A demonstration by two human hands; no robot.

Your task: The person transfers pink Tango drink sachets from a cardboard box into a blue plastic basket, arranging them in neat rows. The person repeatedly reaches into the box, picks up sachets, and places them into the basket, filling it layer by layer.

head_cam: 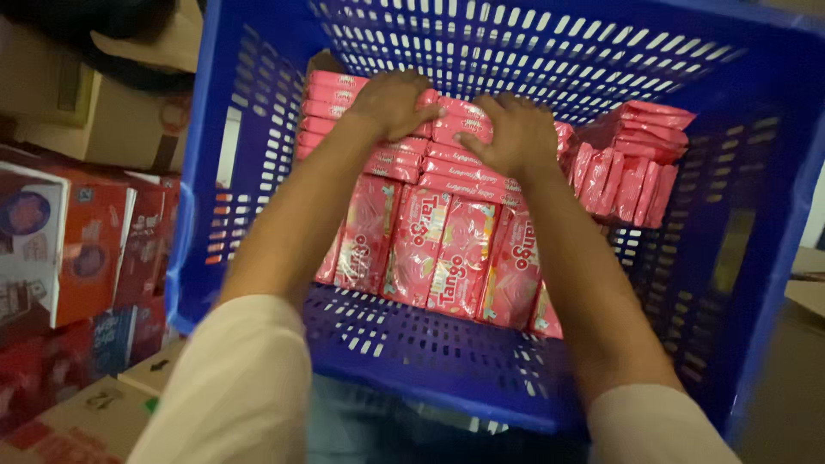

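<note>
Pink foil-wrapped wafer packets (447,249) filled the blue perforated plastic crate (258,172), stacked flat in rows, with a smaller upright batch (632,172) at its right wall. Left hand (391,103) and right hand (511,133) lay open, palms pressing the top row. Excess pressure could crush wafers or topple the leaning front packets. Cardboard cartons (77,249) stood alongside.

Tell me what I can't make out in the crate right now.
- Head view: packets under the left hand and right hand are covered.
- Blue crate: floor hidden beneath the pink packets.
- Cardboard boxes: cut off by the left edge, dim.
</note>
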